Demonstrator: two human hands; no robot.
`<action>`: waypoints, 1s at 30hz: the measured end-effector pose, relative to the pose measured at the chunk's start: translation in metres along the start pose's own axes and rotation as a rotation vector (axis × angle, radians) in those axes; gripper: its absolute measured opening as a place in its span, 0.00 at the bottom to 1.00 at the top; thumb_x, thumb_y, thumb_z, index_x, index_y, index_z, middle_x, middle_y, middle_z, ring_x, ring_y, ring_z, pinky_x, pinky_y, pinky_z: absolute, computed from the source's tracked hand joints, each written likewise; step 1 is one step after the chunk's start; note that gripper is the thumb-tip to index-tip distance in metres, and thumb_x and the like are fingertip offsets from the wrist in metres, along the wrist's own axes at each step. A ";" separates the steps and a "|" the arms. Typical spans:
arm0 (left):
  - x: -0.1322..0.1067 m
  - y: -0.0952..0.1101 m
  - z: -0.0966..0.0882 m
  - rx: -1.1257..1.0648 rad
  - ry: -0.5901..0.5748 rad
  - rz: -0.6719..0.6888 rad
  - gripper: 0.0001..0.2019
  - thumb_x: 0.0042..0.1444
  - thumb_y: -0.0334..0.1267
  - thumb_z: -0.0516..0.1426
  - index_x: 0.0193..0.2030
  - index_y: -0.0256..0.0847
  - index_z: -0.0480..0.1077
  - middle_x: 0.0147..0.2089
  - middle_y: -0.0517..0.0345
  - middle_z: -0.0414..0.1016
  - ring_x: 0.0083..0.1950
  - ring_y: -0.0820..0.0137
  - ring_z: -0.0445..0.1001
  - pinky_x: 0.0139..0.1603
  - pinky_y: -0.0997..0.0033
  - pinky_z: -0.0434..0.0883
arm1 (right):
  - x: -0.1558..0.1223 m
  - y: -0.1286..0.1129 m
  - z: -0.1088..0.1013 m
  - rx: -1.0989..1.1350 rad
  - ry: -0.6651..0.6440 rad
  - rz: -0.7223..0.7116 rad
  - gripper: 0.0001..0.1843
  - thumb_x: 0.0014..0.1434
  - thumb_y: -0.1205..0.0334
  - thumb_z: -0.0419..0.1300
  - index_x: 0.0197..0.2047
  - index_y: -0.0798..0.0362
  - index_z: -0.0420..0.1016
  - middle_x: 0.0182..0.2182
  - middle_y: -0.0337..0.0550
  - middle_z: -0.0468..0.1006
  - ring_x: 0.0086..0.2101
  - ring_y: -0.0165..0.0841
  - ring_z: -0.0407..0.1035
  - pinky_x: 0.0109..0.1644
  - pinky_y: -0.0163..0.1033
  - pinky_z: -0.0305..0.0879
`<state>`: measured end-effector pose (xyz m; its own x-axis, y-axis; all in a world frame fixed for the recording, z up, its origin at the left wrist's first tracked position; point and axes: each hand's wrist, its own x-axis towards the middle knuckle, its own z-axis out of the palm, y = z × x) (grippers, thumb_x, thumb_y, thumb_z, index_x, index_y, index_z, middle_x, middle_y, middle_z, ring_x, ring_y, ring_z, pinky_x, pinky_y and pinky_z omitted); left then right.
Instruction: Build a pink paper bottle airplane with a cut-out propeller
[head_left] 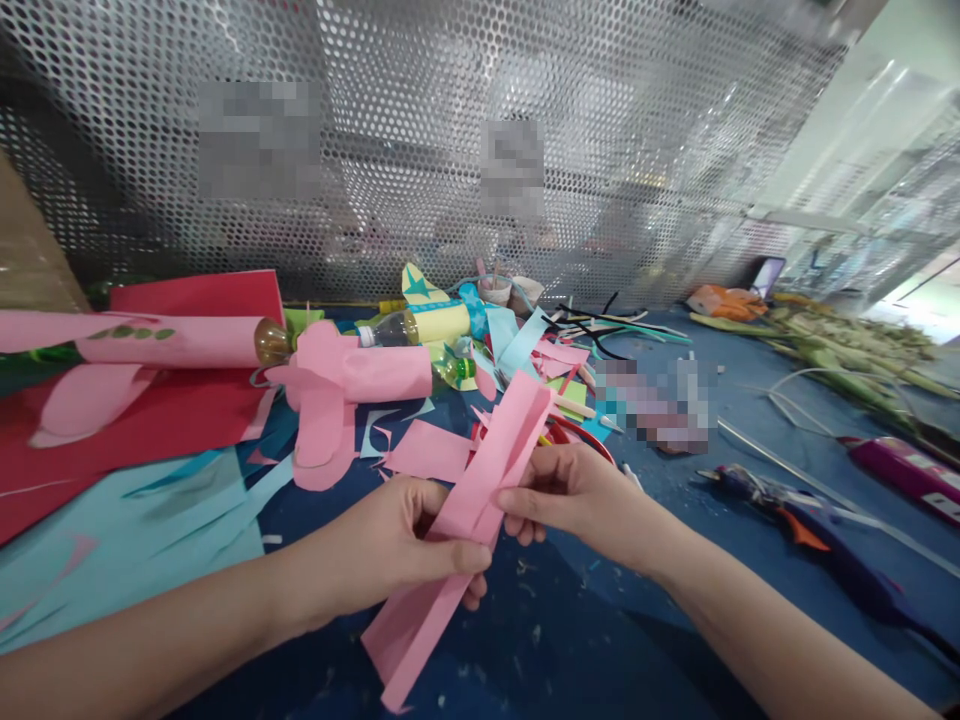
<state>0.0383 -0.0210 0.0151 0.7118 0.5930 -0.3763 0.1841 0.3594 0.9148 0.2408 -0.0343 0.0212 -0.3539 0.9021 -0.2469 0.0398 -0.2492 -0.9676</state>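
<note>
A long pink strip of craft paper point(474, 492), folded lengthwise, is held slantwise above the blue table. My left hand point(420, 545) grips it near the middle, thumb on top and fingers underneath. Higher up on its right edge, my right hand point(559, 490) pinches the fold between thumb and fingers. Behind the strip lies a flat pink paper piece point(429, 450) among small offcuts. Left of that is a plastic bottle wrapped in pink paper point(386, 375) with rounded pink paper flaps point(322, 420) attached.
Red card point(195, 425) and light-blue paper point(150, 540) spread at left, near another pink-wrapped bottle point(180, 342). A yellow-wrapped bottle point(441, 323) lies behind. At right are a dark glue gun point(825, 545) with an orange trigger and a purple object point(907, 470). A perforated metal panel point(420, 130) rises at the back.
</note>
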 end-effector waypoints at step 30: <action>-0.004 0.006 0.008 0.065 0.099 0.038 0.12 0.50 0.45 0.64 0.27 0.37 0.78 0.25 0.58 0.80 0.28 0.71 0.76 0.34 0.73 0.73 | -0.005 -0.006 -0.003 -0.093 0.140 -0.105 0.22 0.43 0.43 0.71 0.19 0.53 0.71 0.17 0.36 0.75 0.18 0.25 0.66 0.23 0.31 0.63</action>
<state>0.0416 -0.0266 0.0235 0.6495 0.6745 -0.3510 0.2045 0.2896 0.9350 0.2452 -0.0364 0.0279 -0.2270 0.9633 -0.1432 0.0983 -0.1236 -0.9875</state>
